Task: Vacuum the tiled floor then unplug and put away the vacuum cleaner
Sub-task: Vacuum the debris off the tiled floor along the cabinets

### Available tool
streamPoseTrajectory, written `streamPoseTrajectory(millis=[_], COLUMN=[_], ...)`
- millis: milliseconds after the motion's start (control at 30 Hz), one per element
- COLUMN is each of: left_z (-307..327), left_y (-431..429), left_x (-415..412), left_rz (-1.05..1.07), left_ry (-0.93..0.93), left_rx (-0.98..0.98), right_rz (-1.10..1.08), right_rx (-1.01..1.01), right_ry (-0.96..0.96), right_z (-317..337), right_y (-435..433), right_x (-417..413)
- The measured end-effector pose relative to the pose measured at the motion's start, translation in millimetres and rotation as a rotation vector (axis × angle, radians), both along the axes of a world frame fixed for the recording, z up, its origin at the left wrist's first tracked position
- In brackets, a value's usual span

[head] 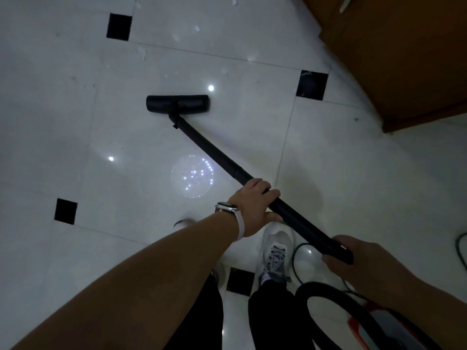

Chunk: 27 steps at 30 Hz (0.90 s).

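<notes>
A pale tiled floor fills nearly the whole view, glossy enough to mirror small ceiling lights and one round cluster of bright dots. Small black square inset tiles sit at the corners of the big tiles. A brown wooden piece of furniture takes up the upper right corner, its base meeting the floor.

The person stands at the bottom edge, in dark trousers, both bare forearms reaching forward. Low on the right, partly cut off by the frame, is the vacuum cleaner body, red and grey, with a thick black hose looping over it.

The long black wand runs on a slant from the lower right up to the middle of the floor. The right grip is closed around its upper end. The left grip is closed over the wand further down, fingers curled across the top of the tube. The flat black floor head at the far end of the wand rests on a white tile, well apart from the furniture.

A white and grey shoe sits below the wand, with a thin dark cord curving just beside it. A white-strapped watch is on the left wrist. Small pale scraps lie scattered on the tiles beyond the floor head.
</notes>
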<state>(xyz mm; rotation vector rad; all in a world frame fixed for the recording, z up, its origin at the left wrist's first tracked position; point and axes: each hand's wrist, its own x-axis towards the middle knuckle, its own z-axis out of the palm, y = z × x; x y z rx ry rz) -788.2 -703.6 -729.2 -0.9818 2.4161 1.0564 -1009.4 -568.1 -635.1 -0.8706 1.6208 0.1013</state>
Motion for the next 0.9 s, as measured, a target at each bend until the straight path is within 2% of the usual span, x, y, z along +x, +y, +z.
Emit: streamPoseTrajectory(millis=[533,733,900], left_z=[-2.2,-1.5,2.1], left_y=[2.3,-1.0,2.1], left_x=[-93.7,-119.1,-137.7], left_rz=[-0.222,-0.32,-0.411], left_ry=[0.114,0.117,0.111], left_rx=[0.017,0.042,0.061], right_rz=[-0.257,-0.411,-0.441], right_rx=[0.042,0.046,0.068], right_ry=[0.103,0.102,0.121], right_z=[12.3,9.9,12.0], right_y=[51.7,67.3,82.1], right_x=[-37.8,-40.9,-43.8])
